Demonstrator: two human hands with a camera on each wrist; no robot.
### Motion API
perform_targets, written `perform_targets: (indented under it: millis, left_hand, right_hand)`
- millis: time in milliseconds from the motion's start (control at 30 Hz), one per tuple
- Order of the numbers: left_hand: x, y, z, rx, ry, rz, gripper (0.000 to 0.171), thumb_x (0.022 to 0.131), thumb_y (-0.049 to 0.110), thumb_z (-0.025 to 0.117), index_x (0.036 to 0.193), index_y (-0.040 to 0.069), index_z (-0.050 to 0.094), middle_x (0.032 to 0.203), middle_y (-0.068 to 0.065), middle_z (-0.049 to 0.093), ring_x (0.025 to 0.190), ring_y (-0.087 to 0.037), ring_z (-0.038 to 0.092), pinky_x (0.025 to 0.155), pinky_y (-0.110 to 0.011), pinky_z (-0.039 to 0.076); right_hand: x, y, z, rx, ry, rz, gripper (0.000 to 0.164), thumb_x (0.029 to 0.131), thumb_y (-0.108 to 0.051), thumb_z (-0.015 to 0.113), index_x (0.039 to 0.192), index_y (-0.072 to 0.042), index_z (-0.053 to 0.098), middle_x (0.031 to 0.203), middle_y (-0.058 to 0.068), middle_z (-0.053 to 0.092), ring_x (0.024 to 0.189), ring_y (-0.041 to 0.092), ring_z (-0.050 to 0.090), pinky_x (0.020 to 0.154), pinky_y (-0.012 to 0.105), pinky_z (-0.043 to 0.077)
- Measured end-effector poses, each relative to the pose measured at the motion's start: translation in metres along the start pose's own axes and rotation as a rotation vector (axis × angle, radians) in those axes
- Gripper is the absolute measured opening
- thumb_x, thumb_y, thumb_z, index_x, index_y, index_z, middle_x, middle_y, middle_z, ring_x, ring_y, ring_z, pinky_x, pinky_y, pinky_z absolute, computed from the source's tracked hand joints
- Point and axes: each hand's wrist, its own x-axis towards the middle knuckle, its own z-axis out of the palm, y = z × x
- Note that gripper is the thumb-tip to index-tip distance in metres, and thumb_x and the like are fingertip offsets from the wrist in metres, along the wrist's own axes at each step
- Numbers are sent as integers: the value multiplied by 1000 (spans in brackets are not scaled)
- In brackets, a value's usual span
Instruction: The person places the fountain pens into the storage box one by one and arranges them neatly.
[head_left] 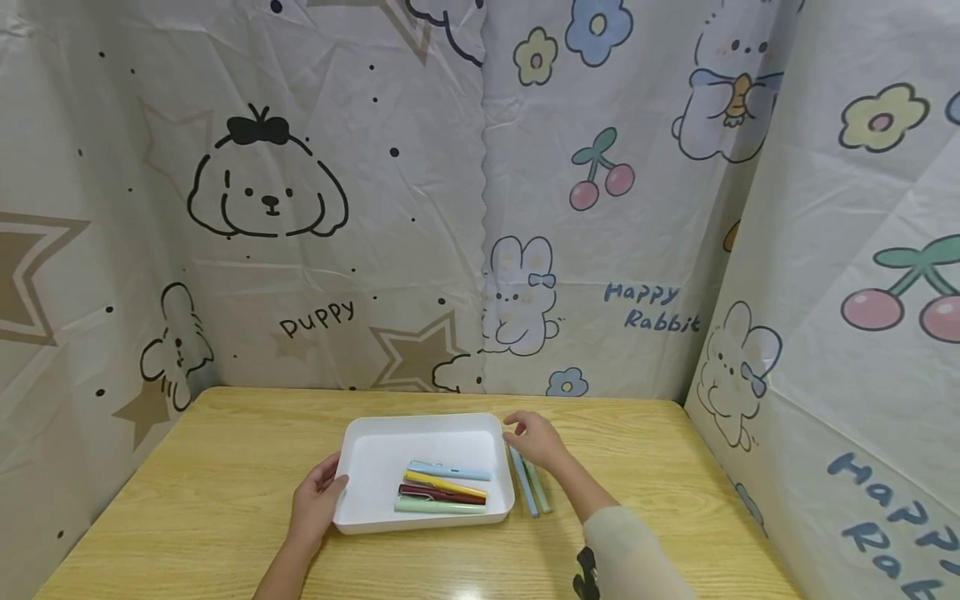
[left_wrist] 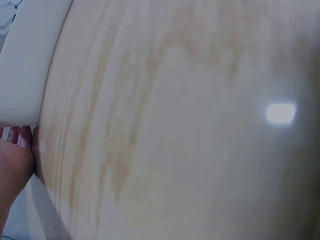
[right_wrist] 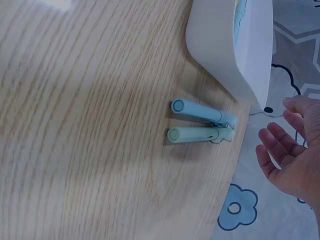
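A shallow white tray [head_left: 372,467] lies on the table. My left hand [head_left: 313,502] grips its left side, thumb at the rim and fingers against the outer wall. Inside, toward the right, lie a light blue pen [head_left: 453,472], a yellow pen [head_left: 446,485], a dark red pen [head_left: 442,494] and a light green pen [head_left: 435,506]. Just outside the tray's right wall, a blue pen [right_wrist: 197,110] and a pale green pen [right_wrist: 192,134] lie side by side on the wood. My right hand [head_left: 537,440], fingers loosely bent and holding nothing, hovers by the tray's far right corner, near those two pens.
The wooden table [head_left: 247,467] reaches back to a printed cloth [head_left: 420,250] hung behind it. More cloth [head_left: 847,392] hangs along the right side, and another stretch [head_left: 67,275] along the left.
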Motion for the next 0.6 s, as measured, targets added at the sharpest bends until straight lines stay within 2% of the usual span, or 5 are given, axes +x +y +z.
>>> perform_targets:
  millis: [600]
  left_hand:
    - [0, 0, 1, -4, 2, 6, 48, 92, 8, 49, 139, 2, 40, 141, -22, 43, 124, -29, 45, 72, 2, 33]
  right_hand:
    - [-7, 31, 1, 48, 43, 110, 27, 86, -15, 62, 109, -1, 65, 87, 9, 60, 77, 18, 52, 64, 30, 43]
